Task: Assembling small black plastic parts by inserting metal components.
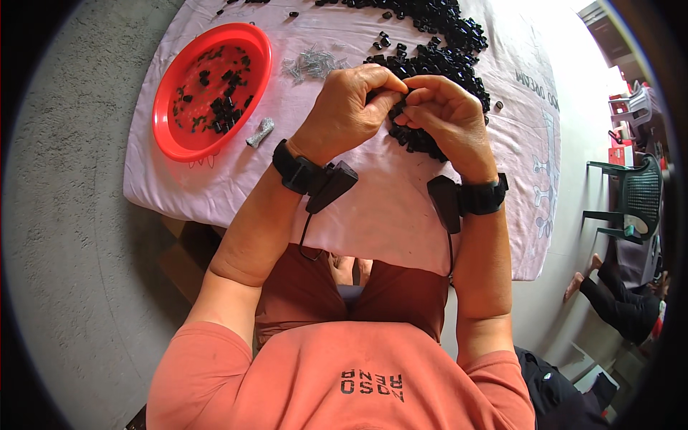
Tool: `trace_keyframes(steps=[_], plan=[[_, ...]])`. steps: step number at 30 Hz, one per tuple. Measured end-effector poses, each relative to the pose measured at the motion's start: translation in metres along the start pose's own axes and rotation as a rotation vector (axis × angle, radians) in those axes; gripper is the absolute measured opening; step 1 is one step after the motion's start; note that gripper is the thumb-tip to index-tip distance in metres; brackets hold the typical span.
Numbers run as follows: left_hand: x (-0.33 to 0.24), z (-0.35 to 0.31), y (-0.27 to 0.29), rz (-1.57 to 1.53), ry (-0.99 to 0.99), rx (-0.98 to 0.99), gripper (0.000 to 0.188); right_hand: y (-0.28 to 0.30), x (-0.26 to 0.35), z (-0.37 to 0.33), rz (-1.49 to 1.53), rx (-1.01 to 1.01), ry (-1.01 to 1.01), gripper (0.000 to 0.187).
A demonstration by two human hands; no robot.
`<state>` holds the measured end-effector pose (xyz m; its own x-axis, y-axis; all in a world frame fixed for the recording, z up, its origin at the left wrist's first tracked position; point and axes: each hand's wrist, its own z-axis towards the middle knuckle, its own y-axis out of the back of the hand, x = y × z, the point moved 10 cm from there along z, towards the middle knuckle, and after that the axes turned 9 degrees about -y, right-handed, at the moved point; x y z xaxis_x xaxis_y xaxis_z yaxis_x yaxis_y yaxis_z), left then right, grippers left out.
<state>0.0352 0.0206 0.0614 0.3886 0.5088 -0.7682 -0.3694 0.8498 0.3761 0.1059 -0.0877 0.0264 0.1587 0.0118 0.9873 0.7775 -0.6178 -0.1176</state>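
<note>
My left hand (347, 107) and my right hand (456, 123) meet over the cloth-covered table, fingertips touching or nearly so. Thumb and fingers are pinched on each hand. Whatever lies between them is too small or hidden to make out. Just beyond and beneath my right hand spreads a heap of small black plastic pieces (448, 68), trailing away to the far edge. Beyond my left hand lies a loose pile of thin, clear or silvery pins (314, 66). A red round basin (163, 132) at the left holds several more black pieces.
A small silvery twisted bundle (261, 133) lies between the basin and my left wrist. Pale pink printed cloth (380, 208) covers the table up to my lap. To the right are a dark green chair (639, 193) and another person's legs (609, 304) on the floor.
</note>
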Motion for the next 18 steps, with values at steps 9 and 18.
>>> trace_keyframes(steps=[9, 18], plan=[[0.002, 0.0, 0.003, -0.004, 0.013, -0.03, 0.01, 0.0, 0.0, -0.001, 0.032, -0.014, -0.003, 0.033], [0.014, -0.003, 0.002, -0.181, 0.178, -0.015, 0.012, 0.003, 0.007, -0.003, 0.065, -0.033, 0.004, 0.037]])
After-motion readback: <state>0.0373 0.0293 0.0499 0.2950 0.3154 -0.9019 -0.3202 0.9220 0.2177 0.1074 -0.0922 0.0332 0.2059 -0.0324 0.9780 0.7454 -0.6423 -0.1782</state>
